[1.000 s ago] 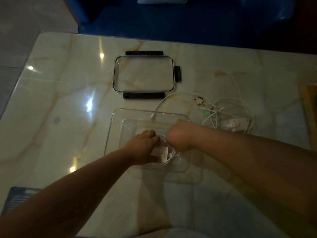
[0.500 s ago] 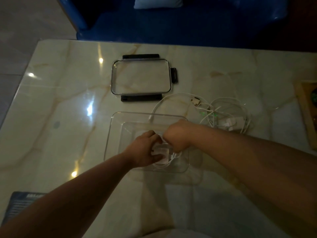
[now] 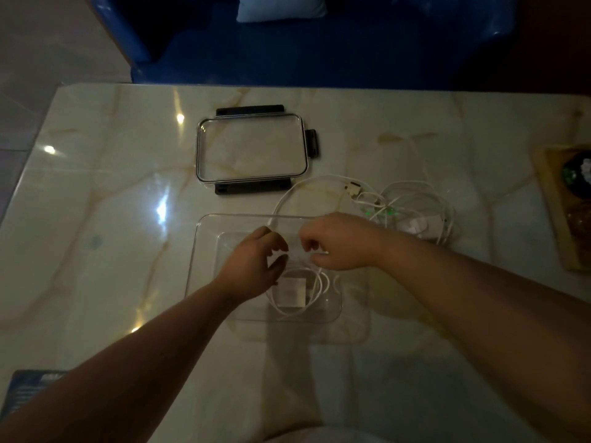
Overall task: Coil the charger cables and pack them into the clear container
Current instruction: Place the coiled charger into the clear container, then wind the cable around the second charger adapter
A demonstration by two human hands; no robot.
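While charger (image 3: 291, 292) lies in container (image 3: 230, 215), left hand (image 3: 254, 262) spread beside, right hand (image 3: 337, 247) pinching cable (image 3: 317, 284)

Table (image 3: 96, 193): marble-look stone, polished to a high gloss; lamp glints are mirrored in it.
Container (image 3: 204, 251): clear plastic, smooth and glossy.
Lid (image 3: 252, 151): clear glossy panel, edged by black matt plastic clips.
Coiled cable (image 3: 287, 312): white, smooth plastic sheath.
Charger block (image 3: 291, 290): white plastic, satin finish.
Loose cables (image 3: 403, 212): white, smooth sheathing.
Tray (image 3: 550, 199), table's right edge: matt wood.
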